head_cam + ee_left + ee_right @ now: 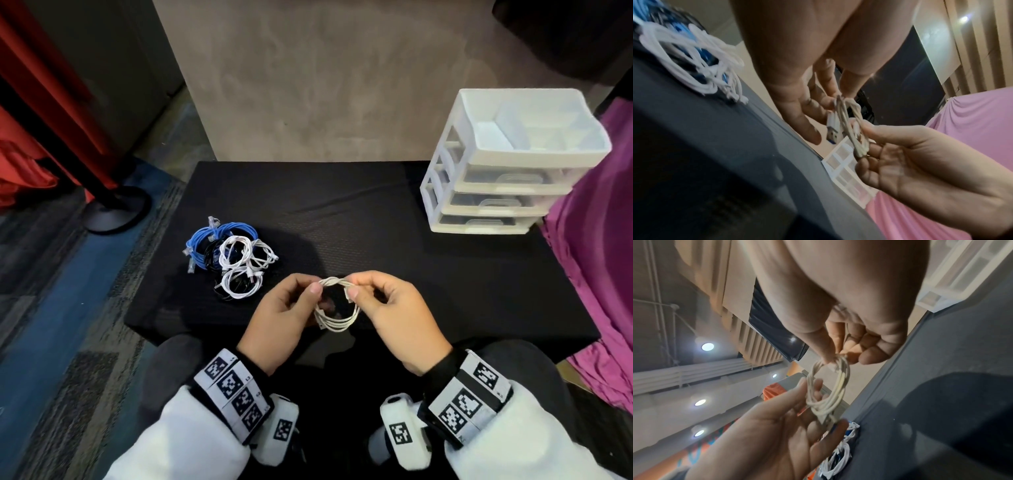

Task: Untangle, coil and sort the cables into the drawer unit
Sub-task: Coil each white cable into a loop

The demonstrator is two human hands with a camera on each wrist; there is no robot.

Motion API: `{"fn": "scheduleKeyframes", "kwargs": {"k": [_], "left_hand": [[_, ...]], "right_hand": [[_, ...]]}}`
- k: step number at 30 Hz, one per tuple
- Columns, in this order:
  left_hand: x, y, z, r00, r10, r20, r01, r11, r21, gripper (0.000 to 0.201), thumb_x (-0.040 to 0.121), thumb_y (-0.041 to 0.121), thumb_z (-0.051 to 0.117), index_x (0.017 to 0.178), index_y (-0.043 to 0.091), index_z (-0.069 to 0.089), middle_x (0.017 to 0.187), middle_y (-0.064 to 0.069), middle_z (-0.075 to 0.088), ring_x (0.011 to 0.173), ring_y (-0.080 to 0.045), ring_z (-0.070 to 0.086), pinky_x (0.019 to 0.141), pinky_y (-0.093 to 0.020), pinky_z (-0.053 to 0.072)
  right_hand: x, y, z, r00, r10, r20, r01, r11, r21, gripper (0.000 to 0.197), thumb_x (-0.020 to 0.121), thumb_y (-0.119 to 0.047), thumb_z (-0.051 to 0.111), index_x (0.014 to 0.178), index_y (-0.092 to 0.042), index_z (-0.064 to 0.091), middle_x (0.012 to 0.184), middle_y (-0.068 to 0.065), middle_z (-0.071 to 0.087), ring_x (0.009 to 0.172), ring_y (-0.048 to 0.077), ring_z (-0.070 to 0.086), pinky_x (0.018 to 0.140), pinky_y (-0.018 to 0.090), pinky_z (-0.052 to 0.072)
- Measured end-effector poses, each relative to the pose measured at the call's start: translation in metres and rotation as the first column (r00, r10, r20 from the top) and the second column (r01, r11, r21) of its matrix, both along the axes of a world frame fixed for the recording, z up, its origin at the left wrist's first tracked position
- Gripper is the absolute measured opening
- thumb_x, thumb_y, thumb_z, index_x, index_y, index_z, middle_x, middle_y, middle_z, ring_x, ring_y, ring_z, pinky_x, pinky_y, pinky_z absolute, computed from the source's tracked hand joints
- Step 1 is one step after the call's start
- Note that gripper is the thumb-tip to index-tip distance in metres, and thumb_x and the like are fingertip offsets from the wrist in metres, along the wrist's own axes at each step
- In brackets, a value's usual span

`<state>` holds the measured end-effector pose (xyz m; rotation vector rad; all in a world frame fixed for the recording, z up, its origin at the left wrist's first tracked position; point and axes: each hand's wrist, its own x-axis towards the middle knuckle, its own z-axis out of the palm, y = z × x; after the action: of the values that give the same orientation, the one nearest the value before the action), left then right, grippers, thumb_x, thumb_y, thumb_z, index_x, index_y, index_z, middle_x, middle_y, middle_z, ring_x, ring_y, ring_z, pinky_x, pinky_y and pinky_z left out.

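A small coil of white USB cable (337, 308) hangs between my two hands, just above the near edge of the black table (376, 240). My left hand (313, 289) pinches the coil's top left with thumb and forefinger. My right hand (356, 289) pinches the top right, where the cable's end wraps round the loops. In the left wrist view the coil (851, 126) shows a USB plug (831, 129) hanging loose. The right wrist view shows the coil (830, 391) stretched between both hands. The white drawer unit (507, 164) stands at the back right, its top drawer pulled out.
A pile of coiled blue, black and white cables (229, 260) lies on the table's left side. Purple cloth (599, 257) hangs right of the table. A stand with a round black base (116, 212) sits on the carpet at left, by red fabric.
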<state>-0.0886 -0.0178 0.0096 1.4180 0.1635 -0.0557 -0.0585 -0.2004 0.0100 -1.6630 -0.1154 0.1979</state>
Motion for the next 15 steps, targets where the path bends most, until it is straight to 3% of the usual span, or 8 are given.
{"fn": "scheduleKeyframes", "kwargs": {"k": [5,7,10,15], "left_hand": [[0.007,0.027,-0.002,0.995,0.085,-0.043,-0.080,0.992,0.100,0.010,0.099,0.012,0.062,0.096,0.007,0.070,0.073,0.001,0.066,0.073,-0.015,0.064,0.065,-0.032,0.060],[0.014,0.045,-0.005,0.982,0.183,-0.053,-0.173,0.973,0.155,0.010,0.098,0.014,0.064,0.096,0.008,0.071,0.074,0.000,0.068,0.072,-0.015,0.065,0.063,-0.032,0.059],[0.028,0.082,-0.015,0.940,0.339,-0.033,-0.311,0.896,0.316,0.012,0.096,0.025,0.070,0.093,0.015,0.075,0.080,0.003,0.074,0.076,-0.014,0.067,0.072,-0.035,0.060],[0.046,0.123,-0.020,0.869,0.487,0.085,-0.456,0.721,0.522,0.014,0.091,0.039,0.074,0.090,0.026,0.078,0.083,0.009,0.077,0.079,-0.006,0.069,0.086,-0.032,0.057]], "right_hand": [[0.009,-0.002,-0.014,0.995,0.061,-0.084,-0.059,0.998,0.024,0.015,0.097,-0.014,0.073,0.106,-0.024,0.078,0.083,0.001,0.063,0.079,0.015,0.054,0.078,0.037,0.047],[0.011,-0.005,-0.020,0.992,0.070,-0.105,-0.074,0.997,-0.037,0.011,0.098,-0.018,0.072,0.102,-0.026,0.078,0.080,-0.001,0.062,0.078,0.014,0.054,0.075,0.036,0.047],[0.013,-0.012,-0.025,0.989,0.059,-0.133,-0.069,0.995,-0.074,0.011,0.101,-0.018,0.068,0.098,-0.022,0.078,0.088,0.014,0.072,0.077,0.010,0.061,0.073,0.024,0.048],[0.012,-0.021,-0.034,0.981,0.035,-0.191,-0.049,0.996,-0.070,0.013,0.103,-0.014,0.064,0.097,-0.016,0.076,0.085,0.001,0.073,0.074,0.006,0.062,0.064,0.016,0.048]]}}
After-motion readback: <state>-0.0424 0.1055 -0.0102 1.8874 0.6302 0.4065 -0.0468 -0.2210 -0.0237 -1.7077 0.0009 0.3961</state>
